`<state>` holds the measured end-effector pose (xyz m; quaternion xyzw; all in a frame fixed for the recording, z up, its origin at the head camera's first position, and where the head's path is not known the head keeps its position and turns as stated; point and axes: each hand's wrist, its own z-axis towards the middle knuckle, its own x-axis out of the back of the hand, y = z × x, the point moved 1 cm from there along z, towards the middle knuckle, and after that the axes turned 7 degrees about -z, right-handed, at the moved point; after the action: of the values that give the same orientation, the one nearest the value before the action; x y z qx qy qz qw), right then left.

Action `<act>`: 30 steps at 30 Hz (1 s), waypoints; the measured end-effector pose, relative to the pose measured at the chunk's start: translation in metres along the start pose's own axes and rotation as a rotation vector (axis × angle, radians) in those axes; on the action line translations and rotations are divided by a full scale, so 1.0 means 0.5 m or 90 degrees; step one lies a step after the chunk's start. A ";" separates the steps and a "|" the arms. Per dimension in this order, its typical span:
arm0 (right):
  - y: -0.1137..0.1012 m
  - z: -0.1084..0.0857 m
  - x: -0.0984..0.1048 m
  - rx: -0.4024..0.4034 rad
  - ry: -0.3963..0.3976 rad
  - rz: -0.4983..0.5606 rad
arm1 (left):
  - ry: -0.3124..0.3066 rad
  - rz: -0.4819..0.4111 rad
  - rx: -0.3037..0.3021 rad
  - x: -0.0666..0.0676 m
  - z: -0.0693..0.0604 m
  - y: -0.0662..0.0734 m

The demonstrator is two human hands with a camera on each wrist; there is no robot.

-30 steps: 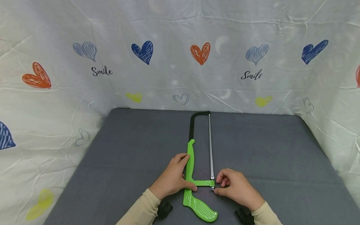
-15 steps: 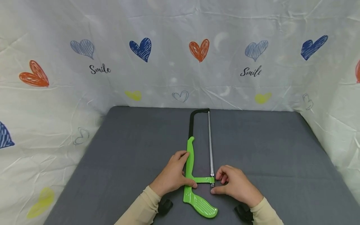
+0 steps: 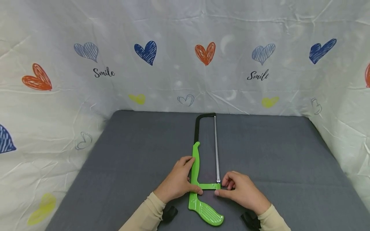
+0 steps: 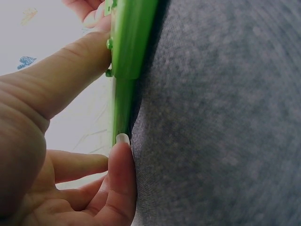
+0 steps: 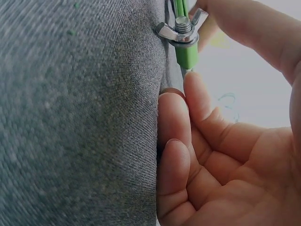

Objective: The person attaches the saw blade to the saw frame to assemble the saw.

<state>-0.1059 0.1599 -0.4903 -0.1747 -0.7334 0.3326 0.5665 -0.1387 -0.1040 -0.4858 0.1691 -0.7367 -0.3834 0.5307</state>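
Note:
A hacksaw [image 3: 195, 170] with a green handle and black front bow lies on the grey cloth, its silver blade [image 3: 216, 150] facing right. My left hand [image 3: 177, 181] grips the green frame, thumb across it and fingers along its left side. At the blade's near end, a metal wing nut [image 5: 184, 36] sits on a threaded stud at the green bracket [image 3: 209, 186]. My right hand [image 3: 244, 194] works there: the thumb lies against the wing nut, the index fingertip touches the bracket's end, and the other fingers are curled. In the head view the thumb hides the nut.
Grey cloth [image 3: 138, 144] covers the table around the saw. A white curtain [image 3: 173, 80] printed with hearts rises behind the table and on both sides. Dark wrist straps [image 3: 169, 214] show under both forearms.
My right thumb has slid left across the wing nut, which it now covers in the head view. The left hand and hacksaw have stayed put; the head view shifted slightly.

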 end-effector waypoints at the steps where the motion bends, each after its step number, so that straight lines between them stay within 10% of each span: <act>1: 0.000 0.000 0.000 -0.001 0.001 -0.001 | 0.000 0.000 -0.001 0.000 0.000 0.000; 30: -0.009 0.001 -0.012 -0.033 0.029 -0.004 | 0.007 0.013 -0.007 -0.001 0.004 -0.003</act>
<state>-0.1039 0.1527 -0.4913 -0.1945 -0.7294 0.3073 0.5794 -0.1406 -0.1040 -0.4876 0.1607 -0.7337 -0.3808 0.5393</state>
